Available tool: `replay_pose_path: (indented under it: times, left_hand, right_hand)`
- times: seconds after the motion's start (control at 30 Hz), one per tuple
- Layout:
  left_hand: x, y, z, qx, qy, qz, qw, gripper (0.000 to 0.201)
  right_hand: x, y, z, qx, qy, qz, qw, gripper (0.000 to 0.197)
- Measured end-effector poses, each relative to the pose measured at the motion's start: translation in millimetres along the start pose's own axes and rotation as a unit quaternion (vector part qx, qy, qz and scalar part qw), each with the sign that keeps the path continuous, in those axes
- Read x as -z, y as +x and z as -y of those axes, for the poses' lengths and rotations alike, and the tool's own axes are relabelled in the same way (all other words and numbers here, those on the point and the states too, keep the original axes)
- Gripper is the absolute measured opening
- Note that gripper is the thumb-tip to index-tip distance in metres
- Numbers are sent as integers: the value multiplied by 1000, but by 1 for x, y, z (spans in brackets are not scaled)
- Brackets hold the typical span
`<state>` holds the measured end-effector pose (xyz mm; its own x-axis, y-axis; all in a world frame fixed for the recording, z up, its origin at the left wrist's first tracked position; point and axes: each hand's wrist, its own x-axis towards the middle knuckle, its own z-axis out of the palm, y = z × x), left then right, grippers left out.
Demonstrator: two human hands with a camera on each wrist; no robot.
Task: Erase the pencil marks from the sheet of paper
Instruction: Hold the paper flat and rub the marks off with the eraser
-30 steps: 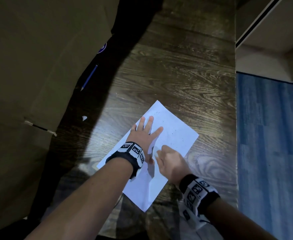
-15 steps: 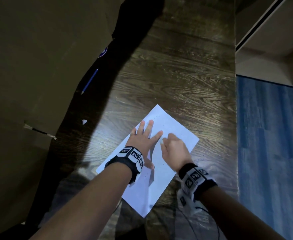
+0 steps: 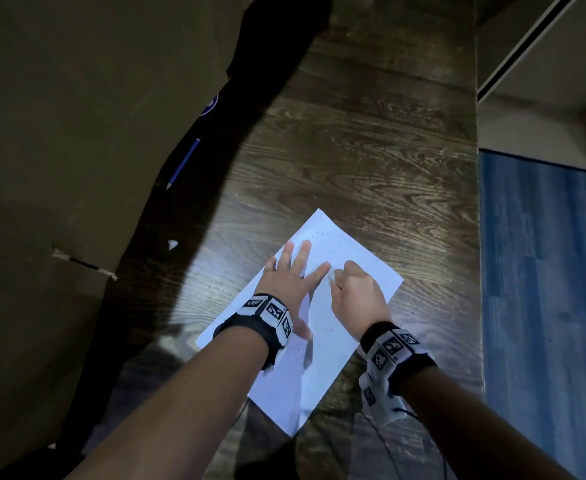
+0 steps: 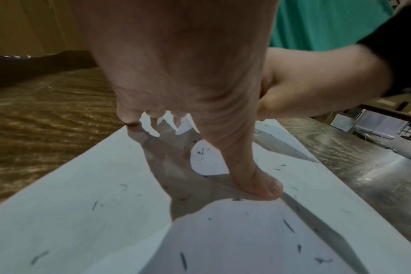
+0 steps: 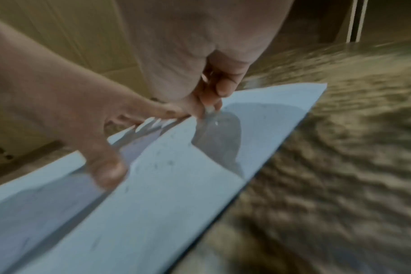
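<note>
Head view: the white rectangular sheet of paper [image 3: 322,355] lies turned at an angle on the dark wood-grain bench [image 3: 371,161], its far corner pointing to about twelve o'clock and its near corner to six. The left hand [image 3: 290,278] is planted flat on the sheet's nine o'clock half, fingers straight and fanned out, thumb stretched toward five o'clock; the left wrist view shows that thumb [image 4: 253,178] pressing right onto the paper. Just at three o'clock of it, the right hand [image 3: 355,292] is bunched up, fingertips curled and pinching a small pale eraser [image 3: 332,277] whose tip sits on the sheet beside the left index finger. From the right wrist view the eraser [image 5: 209,109] is only a pale blur between the fingertips, meeting the paper. Short dark pencil marks and flecks [image 4: 287,225] are scattered over the sheet, plainest in the left wrist view. Off at ten o'clock, well apart from the paper, a slim blue pencil [image 3: 183,163] lies in shadow, and a tiny white scrap [image 3: 171,244] rests on the bench between pencil and sheet. A blue floor covering [image 3: 544,306] runs along the bench's three o'clock edge.
</note>
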<state>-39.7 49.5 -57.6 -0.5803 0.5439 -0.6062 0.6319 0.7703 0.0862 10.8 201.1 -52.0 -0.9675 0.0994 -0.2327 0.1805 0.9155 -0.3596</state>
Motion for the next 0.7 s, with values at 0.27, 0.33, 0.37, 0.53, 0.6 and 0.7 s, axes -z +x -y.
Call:
replay_pose_path:
  times: [0.27,0.33,0.37,0.53,0.6,0.7]
  left_hand:
    - [-1,3,0,7,4,-1,1000,139]
    - [-1,3,1,3,4,4,1000,139]
    - [-1,3,1,2,2,5,1000,138]
    - [-2,0,1,1,0,-1,1000,136]
    - [-2,1,1,4,-1,-5,1000,138]
    - [-2,3,-1,11,-5,-7,1000,140]
  right_hand:
    - [-6,-45,12,105,11,106,989,15]
    - [0,-21,4,85,34,56,994,19]
    - [0,-7,-4,63,37,20,997,21]
    - [-26,-10,-18,27,15,27,999,13]
    - [-35,-39,-13,73,20,31,997,8]
    - [-28,-58,-12,153,26,28,987,26]
